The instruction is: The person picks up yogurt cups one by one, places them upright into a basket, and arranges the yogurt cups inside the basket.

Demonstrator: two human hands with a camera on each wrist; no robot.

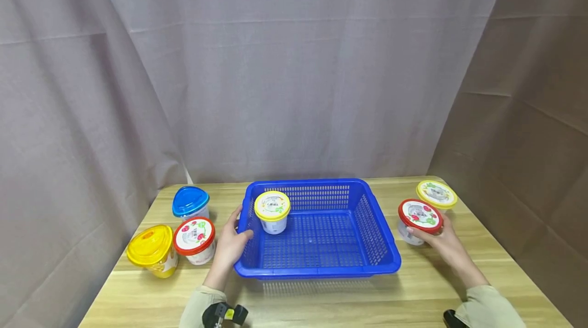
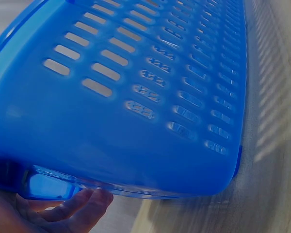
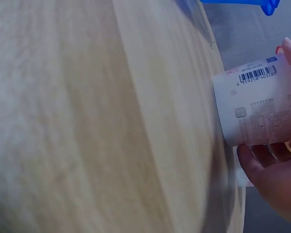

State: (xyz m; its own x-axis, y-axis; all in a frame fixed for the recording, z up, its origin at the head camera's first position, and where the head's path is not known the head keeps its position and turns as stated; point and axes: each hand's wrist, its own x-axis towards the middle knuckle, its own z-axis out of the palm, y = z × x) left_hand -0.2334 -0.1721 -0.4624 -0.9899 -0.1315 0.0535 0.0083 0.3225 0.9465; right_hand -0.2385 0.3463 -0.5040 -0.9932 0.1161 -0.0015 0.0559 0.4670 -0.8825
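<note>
My left hand (image 1: pixel 231 243) grips the left rim of a blue plastic basket (image 1: pixel 317 271), with the thumb over the edge. In the left wrist view, fingers (image 2: pixel 89 208) curl around the rim of the basket (image 2: pixel 53 126). Inside the basket, towards its left end, stands a white tub with a yellow lid (image 1: pixel 272 206). To the right of the basket, my right hand (image 1: pixel 446 249) holds a red-lidded white tub (image 1: pixel 419 217) by its side. The right wrist view shows the barcode on this tub (image 3: pixel 259 104); whether its base touches the table cannot be told.
Behind the right hand stands another yellow-lidded tub (image 1: pixel 436 194). Left of the basket are a blue-lidded tub (image 1: pixel 190 201), a red-lidded tub (image 1: pixel 195 238) and a yellow tub (image 1: pixel 152 247). Grey curtains (image 1: pixel 303 78) hang behind the wooden table (image 1: pixel 331 302).
</note>
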